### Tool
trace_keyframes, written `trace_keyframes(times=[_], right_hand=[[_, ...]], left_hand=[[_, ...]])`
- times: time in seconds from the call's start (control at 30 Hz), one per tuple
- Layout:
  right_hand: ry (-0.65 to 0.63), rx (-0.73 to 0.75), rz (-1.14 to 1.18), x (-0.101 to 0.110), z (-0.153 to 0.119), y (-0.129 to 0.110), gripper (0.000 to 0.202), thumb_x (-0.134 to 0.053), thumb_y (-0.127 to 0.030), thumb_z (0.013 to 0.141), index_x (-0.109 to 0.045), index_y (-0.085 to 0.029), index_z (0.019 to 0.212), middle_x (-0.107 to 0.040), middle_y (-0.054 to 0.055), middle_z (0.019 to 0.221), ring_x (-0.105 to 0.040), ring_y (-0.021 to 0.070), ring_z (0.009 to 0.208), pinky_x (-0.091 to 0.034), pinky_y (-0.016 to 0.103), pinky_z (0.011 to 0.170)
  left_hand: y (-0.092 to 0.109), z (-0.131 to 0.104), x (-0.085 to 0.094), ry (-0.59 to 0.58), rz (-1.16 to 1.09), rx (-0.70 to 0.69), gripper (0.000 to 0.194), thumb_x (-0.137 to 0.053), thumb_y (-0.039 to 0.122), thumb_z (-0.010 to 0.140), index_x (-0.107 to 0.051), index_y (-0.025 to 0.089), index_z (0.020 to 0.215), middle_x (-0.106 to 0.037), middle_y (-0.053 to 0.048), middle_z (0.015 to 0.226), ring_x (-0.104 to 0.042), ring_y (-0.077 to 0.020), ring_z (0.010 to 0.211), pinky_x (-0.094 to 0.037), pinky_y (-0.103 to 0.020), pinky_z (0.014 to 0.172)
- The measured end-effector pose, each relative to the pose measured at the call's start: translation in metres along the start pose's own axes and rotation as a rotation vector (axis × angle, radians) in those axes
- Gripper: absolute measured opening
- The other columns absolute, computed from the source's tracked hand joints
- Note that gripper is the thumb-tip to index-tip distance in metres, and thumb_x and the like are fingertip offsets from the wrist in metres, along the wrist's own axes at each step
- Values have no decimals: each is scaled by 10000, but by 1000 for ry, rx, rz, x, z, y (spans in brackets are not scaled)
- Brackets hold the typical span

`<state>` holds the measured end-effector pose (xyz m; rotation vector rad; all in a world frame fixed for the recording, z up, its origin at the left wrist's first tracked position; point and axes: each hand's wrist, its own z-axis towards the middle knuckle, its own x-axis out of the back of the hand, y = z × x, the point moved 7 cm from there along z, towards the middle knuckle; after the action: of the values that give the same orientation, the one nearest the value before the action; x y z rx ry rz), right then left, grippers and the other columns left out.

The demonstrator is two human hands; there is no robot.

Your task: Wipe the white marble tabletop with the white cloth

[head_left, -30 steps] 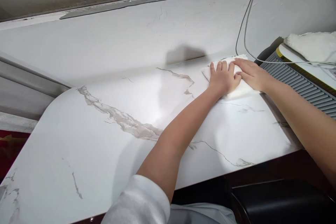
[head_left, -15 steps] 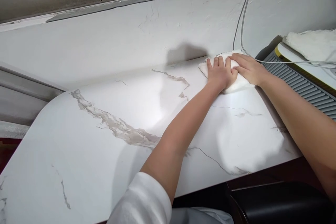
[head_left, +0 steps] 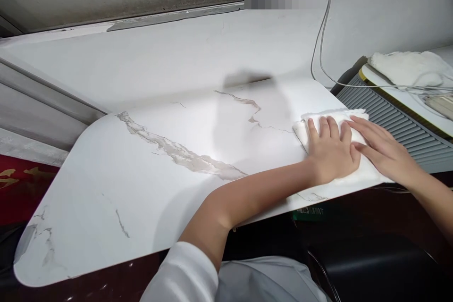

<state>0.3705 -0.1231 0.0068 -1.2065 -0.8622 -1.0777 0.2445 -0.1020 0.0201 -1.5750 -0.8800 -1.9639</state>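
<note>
A folded white cloth (head_left: pixel 366 170) lies on the right end of the white marble-patterned tabletop (head_left: pixel 198 207). My left hand (head_left: pixel 332 155) presses flat on it with fingers spread, covering the cloth's middle. Just to its right, my right hand (head_left: pixel 387 151) rests on the cloth's right side, fingers stretched out and pointing left. The two hands touch or nearly touch near my left thumb. Both palms hide much of the cloth, and its left corner shows beside my left fingers.
Behind the tabletop stands a white wall (head_left: pixel 170 61) with a hanging grey cable (head_left: pixel 322 42). At right are a grey ribbed surface (head_left: pixel 396 118) and a fluffy white cloth (head_left: pixel 406 68). A black seat (head_left: pixel 375 264) is below the front edge, and red fabric (head_left: pixel 24 188) at left.
Both hands and the cloth have moved from the tabletop's far right corner toward me, to its near right edge. My left elbow has bent more. The camera view has also shifted.
</note>
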Motion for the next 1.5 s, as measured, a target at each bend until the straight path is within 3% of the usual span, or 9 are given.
trace_keyframes(times=[0.13,0.27,0.43,0.5,0.67,0.93,1.1,1.5], right_hand=[[27,10,-29,0,-38,-15,513,-302,-475,984,-326,-454,1496,-404,11,1578,-334,273,1476,-262,504,1226],[53,19,-59,-2,-57,-32,549,-265,-464,991,-213,-497,1537,-342,-16,1613,-309,279,1489,-261,534,1230],[-21,-15,-101,-7,-48,-31,587,-260,-474,971,-332,-327,1534,-342,68,1617,-279,286,1500,-255,523,1228],[-55,-40,-98,-9,-37,-29,595,-264,-481,961,-386,-280,1508,-344,82,1617,-279,279,1501,-259,510,1226],[-83,-63,-55,-16,4,-42,559,-252,-454,976,-408,-290,1487,-320,49,1631,-250,263,1512,-257,508,1228],[-35,-137,37,-35,103,-68,554,-239,-376,994,-453,-227,1482,-340,44,1623,-257,255,1510,-221,505,1236],[21,-143,45,-45,158,-71,524,-275,-376,983,-500,-284,1446,-388,4,1598,-310,259,1489,-272,539,1210],[122,26,7,-61,225,-73,492,-293,-293,963,-566,-269,1372,-536,61,1480,-468,327,1342,-412,551,1055]], left_hand=[[12,-28,1,-22,-35,-55,620,-228,363,1003,-313,96,1556,-356,-131,1606,-234,-335,1512,-150,-564,1241],[12,-47,6,-26,-75,-90,619,-238,361,1007,-326,81,1551,-351,-149,1606,-233,-336,1514,-154,-549,1247],[6,-51,9,-39,-61,-87,614,-227,340,1003,-326,71,1546,-328,-147,1617,-235,-316,1516,-151,-539,1247],[1,-46,10,-48,-69,-51,617,-244,343,997,-319,76,1549,-320,-148,1621,-222,-323,1519,-140,-537,1249],[-25,-21,11,-99,-119,78,634,-329,371,983,-324,73,1542,-301,-205,1615,-166,-383,1522,-89,-580,1241],[-110,43,12,45,-99,181,513,-300,308,996,-436,189,1476,-379,-109,1594,-266,-259,1508,-120,-486,1255],[-151,81,12,5,-73,216,517,-287,329,1009,-406,220,1500,-388,-88,1588,-264,-239,1509,-108,-469,1257],[-197,125,14,61,-77,249,503,-259,324,1010,-432,229,1473,-440,-89,1545,-311,-234,1477,-141,-477,1241]])
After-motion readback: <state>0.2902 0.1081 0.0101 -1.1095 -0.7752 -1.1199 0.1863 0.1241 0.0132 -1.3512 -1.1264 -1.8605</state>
